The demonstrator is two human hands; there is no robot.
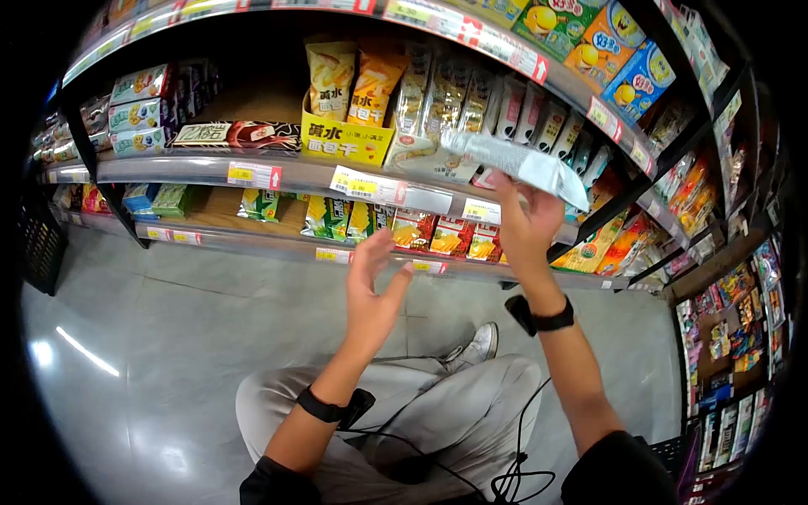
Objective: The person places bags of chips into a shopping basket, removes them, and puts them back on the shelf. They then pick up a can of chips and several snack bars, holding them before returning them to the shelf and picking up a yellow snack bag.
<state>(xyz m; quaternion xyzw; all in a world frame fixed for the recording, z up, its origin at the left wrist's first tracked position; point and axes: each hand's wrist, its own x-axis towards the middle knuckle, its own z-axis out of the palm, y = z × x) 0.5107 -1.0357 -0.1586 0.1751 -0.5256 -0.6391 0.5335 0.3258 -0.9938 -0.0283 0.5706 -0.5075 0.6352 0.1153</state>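
My right hand (pixel 532 217) is closed around a long silvery-white snack packet (pixel 518 160), held up in front of the shelf at the right. Its printing is too blurred to read. Behind it stand several slim upright packets (pixel 446 88) in an open display box (pixel 421 156). Lower and to the left, my left hand (pixel 373 282) holds nothing, its fingers apart, in front of the bottom shelf. Near it are green-and-yellow snack bags (pixel 326 217) and red snack bags (pixel 412 229).
A yellow display box (pixel 345 140) holds two upright bags. Left of it lie a dark wafer packet (pixel 236 136) and stacked biscuit packs (pixel 139 114). Price labels (pixel 368 185) line the shelf edge. A black basket (pixel 42 244) stands far left. Cables (pixel 513 480) hang by my crossed legs.
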